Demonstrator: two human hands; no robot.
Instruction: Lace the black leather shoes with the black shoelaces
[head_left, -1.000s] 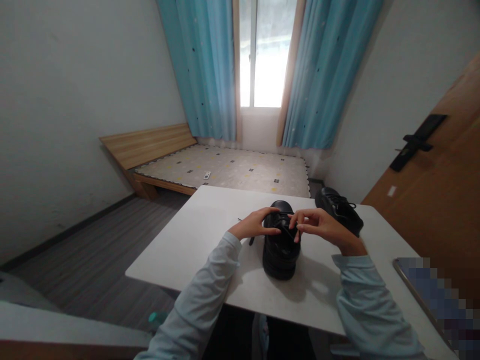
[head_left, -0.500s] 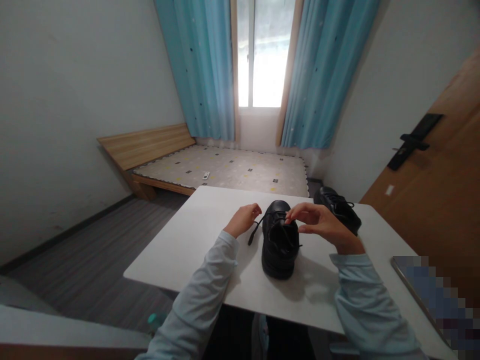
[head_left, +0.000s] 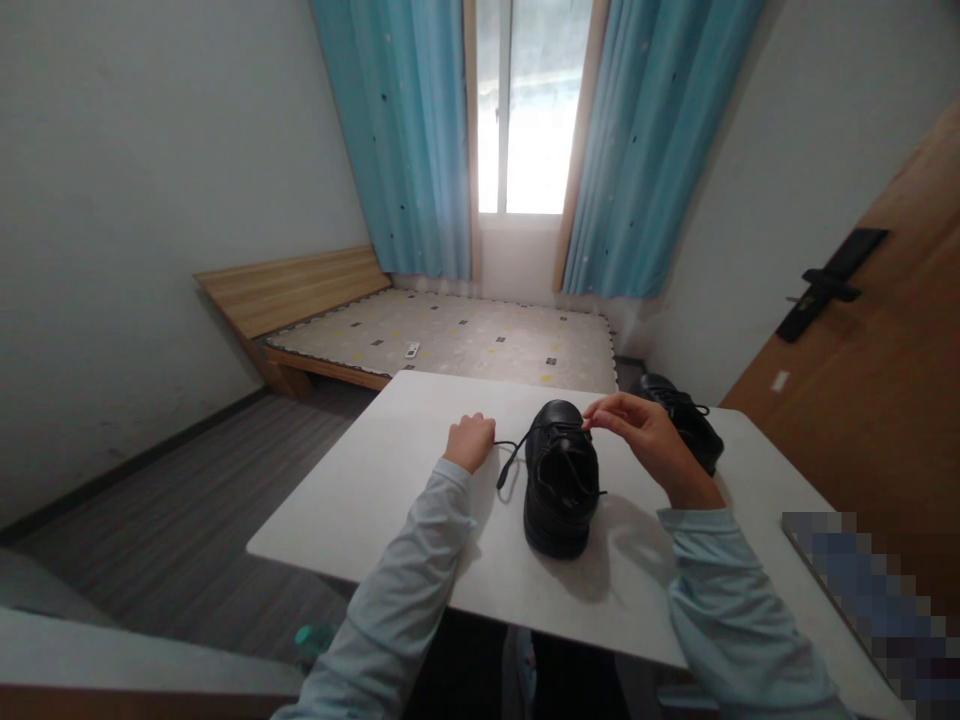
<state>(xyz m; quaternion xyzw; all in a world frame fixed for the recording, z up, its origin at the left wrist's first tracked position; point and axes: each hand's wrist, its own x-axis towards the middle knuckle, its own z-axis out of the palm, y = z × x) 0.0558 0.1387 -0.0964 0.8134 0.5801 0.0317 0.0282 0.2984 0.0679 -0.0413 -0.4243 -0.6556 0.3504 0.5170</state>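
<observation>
A black lace-up shoe (head_left: 561,500) stands on the white table (head_left: 390,480), its toe pointing away from me and its opening facing me. My left hand (head_left: 471,442) is closed to the left of the shoe, gripping a black shoelace (head_left: 512,455) that runs out from the eyelets with its end hanging down. At the shoe's right side, the fingertips of my right hand (head_left: 630,430) are pinched together on the lacing near the eyelets; the lace between them is barely visible. Behind my right hand sits a second black shoe (head_left: 686,425), partly hidden.
Beyond the table is a bed (head_left: 450,335) with a small white remote-like object (head_left: 412,350) on it. A wooden door (head_left: 847,380) stands at the right. A blurred-out flat object (head_left: 862,600) lies by the table's right edge. A bottle with a green cap (head_left: 306,636) is low at the left.
My left hand has moved left and down and closed, drawing the lace outward. My right hand has shifted slightly right and up, its fingers coming together at the shoe's right side.
</observation>
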